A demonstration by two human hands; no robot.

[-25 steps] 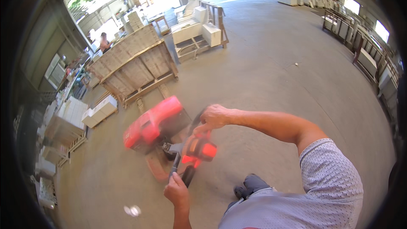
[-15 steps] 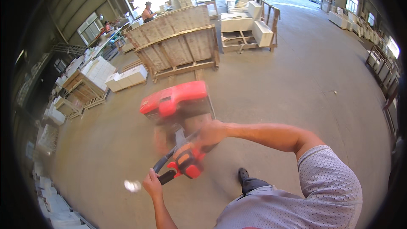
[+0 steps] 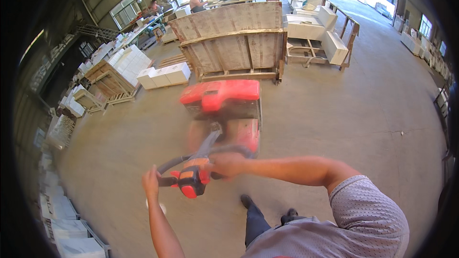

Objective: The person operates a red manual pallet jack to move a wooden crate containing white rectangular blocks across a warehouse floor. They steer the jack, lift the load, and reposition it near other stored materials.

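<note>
A red electric pallet truck stands in front of me, its grey tiller arm reaching back toward me. At the arm's end is a looped control handle with black grips and red and orange parts. My left hand is closed round the handle's left grip. Across my front, my right hand is closed on the right side of the handle; it is blurred and its fingertips are hidden. Just beyond the truck body leans a big wooden crate-like frame; the truck's forks are hidden from view.
White blocks lie on a pallet at the left, beside more stacked white blocks. Right of the frame, a wooden rack holds large pale pieces. A person is at a far workbench. Concrete floor stretches to the right.
The handle has swung left and the truck body has straightened toward the wooden frame. Both hands moved left with the handle, keeping their hold. Both my feet now show below.
</note>
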